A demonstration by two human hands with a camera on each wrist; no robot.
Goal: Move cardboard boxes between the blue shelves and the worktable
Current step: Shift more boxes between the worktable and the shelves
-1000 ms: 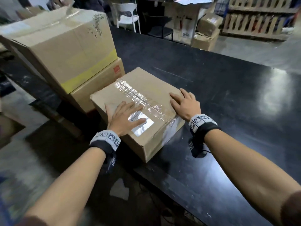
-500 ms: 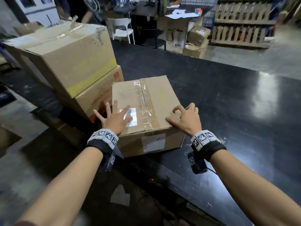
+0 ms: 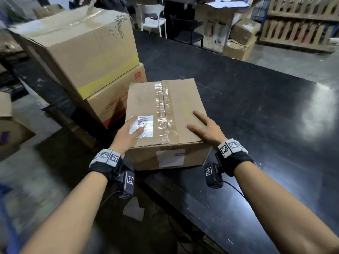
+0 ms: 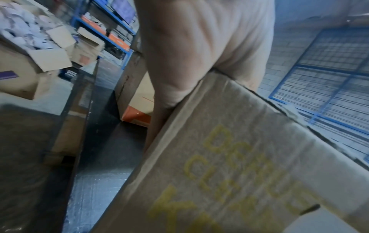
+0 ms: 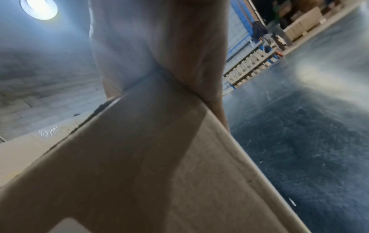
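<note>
Cardboard, taped along its top seam, the small box sits at the near edge of the black bench, beside two stacked boxes. Both hands lie flat with straight fingers on its top: left hand over the label, right hand at the right corner.

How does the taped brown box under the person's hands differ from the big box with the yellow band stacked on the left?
The taped brown cardboard box is smaller and sits directly on the black worktable; the big cardboard box with the yellow band rests on another carton. The small one has both hands flat on its top; the big one is untouched. Both are plain brown cardboard sealed with clear tape.
</note>
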